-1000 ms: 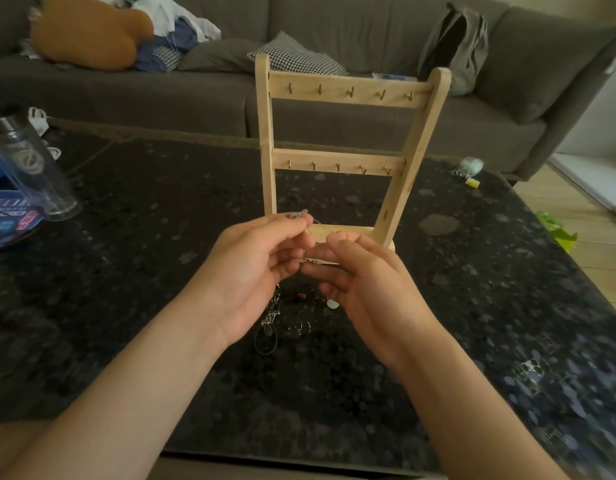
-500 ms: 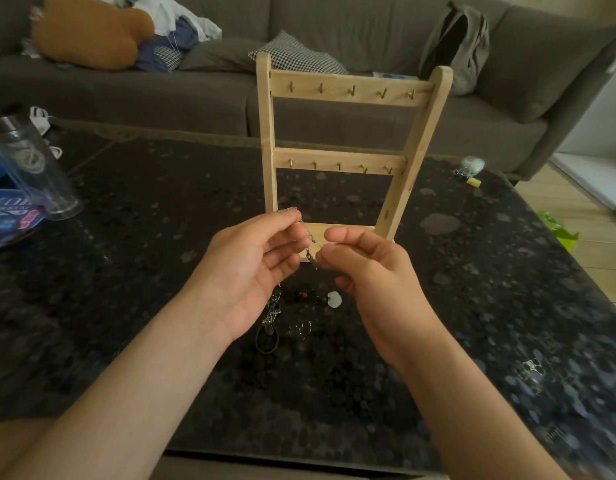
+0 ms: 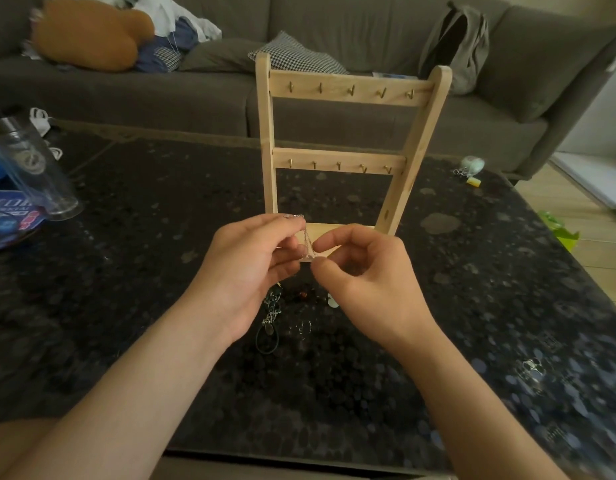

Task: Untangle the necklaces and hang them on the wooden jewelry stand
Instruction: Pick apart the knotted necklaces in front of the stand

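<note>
A dark speckled table [image 3: 161,271] carries a wooden stand [image 3: 348,154], with tangled necklaces [image 3: 275,317] just in front of it and a clear tumbler [image 3: 33,168] far to its left.

Wooden stand [image 3: 337,157] upright mid-table, hooks bare. Thin silver chain [image 3: 308,239] raised before its base. Tangled necklaces [image 3: 286,313] heaped toward near edge.
</note>
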`<state>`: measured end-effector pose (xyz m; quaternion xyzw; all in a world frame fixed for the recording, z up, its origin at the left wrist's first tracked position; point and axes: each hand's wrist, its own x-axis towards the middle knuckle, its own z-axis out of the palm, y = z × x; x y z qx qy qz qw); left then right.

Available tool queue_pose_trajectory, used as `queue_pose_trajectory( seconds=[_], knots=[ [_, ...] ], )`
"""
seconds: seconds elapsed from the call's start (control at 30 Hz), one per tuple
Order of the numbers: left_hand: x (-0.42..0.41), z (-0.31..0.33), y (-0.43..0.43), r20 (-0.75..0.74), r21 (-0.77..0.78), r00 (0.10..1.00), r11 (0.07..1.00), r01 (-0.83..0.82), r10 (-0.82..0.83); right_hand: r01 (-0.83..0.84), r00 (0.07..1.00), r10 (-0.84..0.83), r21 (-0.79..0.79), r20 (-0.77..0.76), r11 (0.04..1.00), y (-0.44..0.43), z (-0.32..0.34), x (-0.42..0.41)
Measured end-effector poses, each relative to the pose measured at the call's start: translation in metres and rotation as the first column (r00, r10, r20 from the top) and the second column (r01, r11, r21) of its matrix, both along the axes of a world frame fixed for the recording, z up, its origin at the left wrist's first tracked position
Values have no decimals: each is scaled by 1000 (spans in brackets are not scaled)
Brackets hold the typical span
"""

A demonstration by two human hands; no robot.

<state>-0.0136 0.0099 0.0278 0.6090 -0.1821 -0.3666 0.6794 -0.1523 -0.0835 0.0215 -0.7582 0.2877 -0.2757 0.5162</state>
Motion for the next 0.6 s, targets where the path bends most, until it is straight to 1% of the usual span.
queue_pose_trajectory(
  seconds=[0.13, 0.2, 0.33, 0.4, 0.5, 0.6],
  knots=[
    [0, 0, 2, 98, 73, 988, 991, 115, -122, -8, 1000, 9, 65, -2, 998, 2, 2, 0],
    [-1, 0, 3, 195, 118, 965, 981, 154, -175, -6, 1000, 5, 77, 16, 997, 1, 2, 1],
    [-3, -1, 4, 362, 178, 910, 974, 143, -200, 20, 998, -21, 32, 56, 999, -3, -1, 2],
    [-3, -2, 3, 406, 197, 892, 972, 128, -200, 32, 997, -33, 17, 65, 999, -5, -3, 2],
    [-3, -3, 3, 451, 223, 868, 968, 118, -209, 52, 997, -49, -56, 53, 997, -6, -4, 2],
    [-2, -4, 4, 504, 229, 842, 970, 83, -191, 115, 993, -110, -111, 54, 987, -10, -6, 0]
  ],
)
